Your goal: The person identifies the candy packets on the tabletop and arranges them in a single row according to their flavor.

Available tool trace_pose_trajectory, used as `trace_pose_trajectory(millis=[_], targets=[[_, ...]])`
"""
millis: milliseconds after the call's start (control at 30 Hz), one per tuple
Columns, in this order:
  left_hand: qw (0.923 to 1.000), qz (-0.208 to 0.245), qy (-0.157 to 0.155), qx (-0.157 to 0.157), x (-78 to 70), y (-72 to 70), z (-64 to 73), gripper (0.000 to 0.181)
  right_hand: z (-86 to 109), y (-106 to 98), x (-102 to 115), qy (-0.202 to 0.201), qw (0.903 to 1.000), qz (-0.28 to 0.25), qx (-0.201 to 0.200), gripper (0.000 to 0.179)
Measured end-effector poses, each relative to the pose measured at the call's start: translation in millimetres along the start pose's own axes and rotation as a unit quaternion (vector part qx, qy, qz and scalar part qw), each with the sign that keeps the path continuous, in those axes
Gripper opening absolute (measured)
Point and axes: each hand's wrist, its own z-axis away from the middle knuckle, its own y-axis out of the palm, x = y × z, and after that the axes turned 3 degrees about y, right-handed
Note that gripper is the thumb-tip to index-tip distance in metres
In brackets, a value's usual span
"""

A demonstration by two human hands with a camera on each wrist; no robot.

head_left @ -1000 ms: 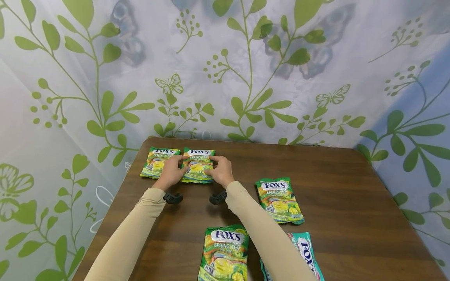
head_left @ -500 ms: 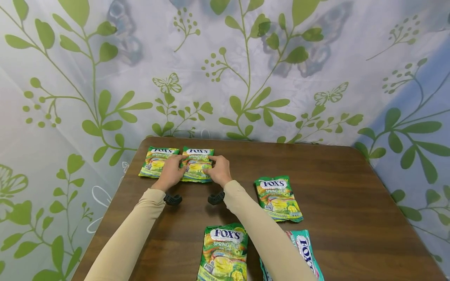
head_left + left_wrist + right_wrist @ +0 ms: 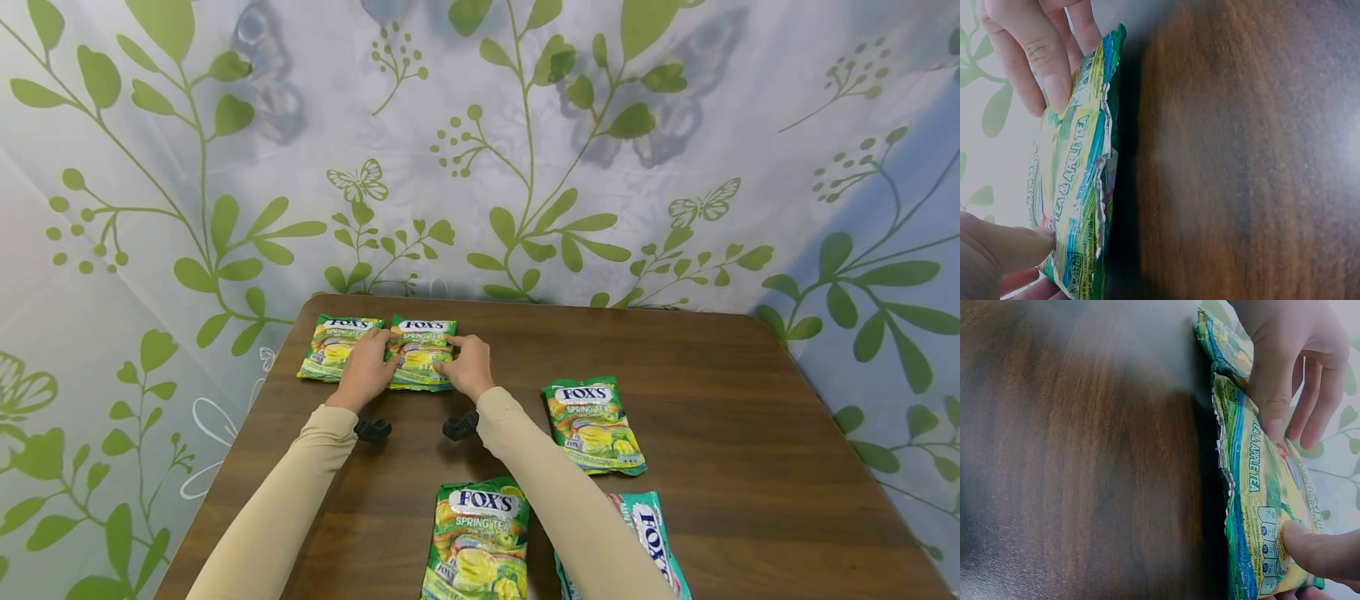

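Note:
Two green FOX'S Spring Tea candy bags lie side by side at the table's far left. My left hand (image 3: 367, 371) pinches the left edge of the right-hand candy bag (image 3: 420, 357), its thumb on the printed face. At the opposite edge, my right hand (image 3: 471, 368) grips the same bag, thumb on top and fingers along the side. Partly covered by my left hand, the neighbouring candy bag (image 3: 327, 353) touches or nearly touches it. The left wrist view shows the bag's crimped lower end (image 3: 1079, 162) between both hands. Fingers under its edges are mostly hidden.
Another Spring Tea bag (image 3: 594, 425) lies right of my right forearm. A further green bag (image 3: 478, 542) is near the front, and a teal FOX'S bag (image 3: 652, 533) is partly under my right sleeve. Behind the brown table (image 3: 720, 400) hangs a leaf-patterned cloth (image 3: 480, 208).
The head view has shifted slightly. My left wrist has turned a little, while both hands stay on the same candy bag, which lies in the same place beside its neighbour.

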Motion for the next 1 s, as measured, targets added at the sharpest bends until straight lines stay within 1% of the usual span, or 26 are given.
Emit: trace_pose_trajectory(millis=[300,400,567,767,867,1000], targets=[[0.9997,0.007,0.018,-0.012,-6.9,-3.4,4.9,0.043,4.8,-3,2,-0.010,0.9999,0.001,-0.006,0.057],[0.9996,0.009,0.021,-0.015,-8.8,-4.6,6.7,0.044,7.3,-4,2,-0.021,0.9997,0.004,-0.013,0.056],[0.9994,0.013,0.021,-0.024,-15.4,-6.9,13.0,0.044,12.9,-7,4,-0.031,0.9994,-0.003,-0.013,0.056],[0.9987,0.040,0.019,-0.025,-24.4,-9.1,21.9,0.048,21.9,-13,7,-0.041,0.9990,0.005,-0.020,0.055],[0.9982,0.050,0.022,-0.025,-30.3,-9.9,26.1,0.049,26.7,-18,10,-0.056,0.9981,0.010,-0.025,0.054],[0.9977,0.054,0.032,-0.026,-39.5,-12.2,31.8,0.050,32.9,-25,17,-0.090,0.9957,0.013,-0.018,0.054]])
